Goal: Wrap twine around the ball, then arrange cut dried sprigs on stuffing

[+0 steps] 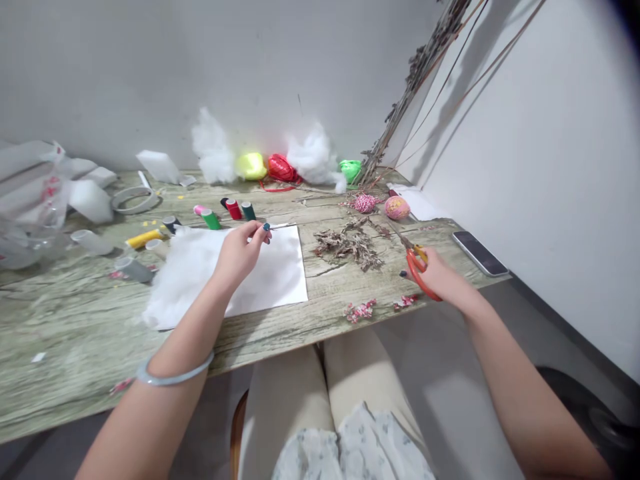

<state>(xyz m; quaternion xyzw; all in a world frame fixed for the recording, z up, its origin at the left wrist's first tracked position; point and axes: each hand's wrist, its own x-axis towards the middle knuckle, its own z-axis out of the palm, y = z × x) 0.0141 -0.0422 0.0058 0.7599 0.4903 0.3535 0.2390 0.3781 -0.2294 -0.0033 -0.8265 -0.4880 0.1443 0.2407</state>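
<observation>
Over a white sheet of paper (273, 280), my left hand (243, 252) pinches a thin stick (283, 227) that points to the right. White cotton stuffing (183, 273) covers the paper's left part. My right hand (440, 277) is wrapped round a pair of orange-handled scissors (420, 270) near the table's right edge. The scissor blades point up and left, toward a pink and yellow ball (397, 207). Between my two hands lies a loose pile of dried plant bits (350, 247). Most of my right fingers are hidden behind the handles.
Thread spools (211, 219), a tape roll (135, 200) and plastic bags (35, 193) are on the left. Along the wall sit cotton tufts (213, 150) and red cord (283, 168). Dried branches (410, 93) lean at the back right. A phone (480, 253) lies at the right edge.
</observation>
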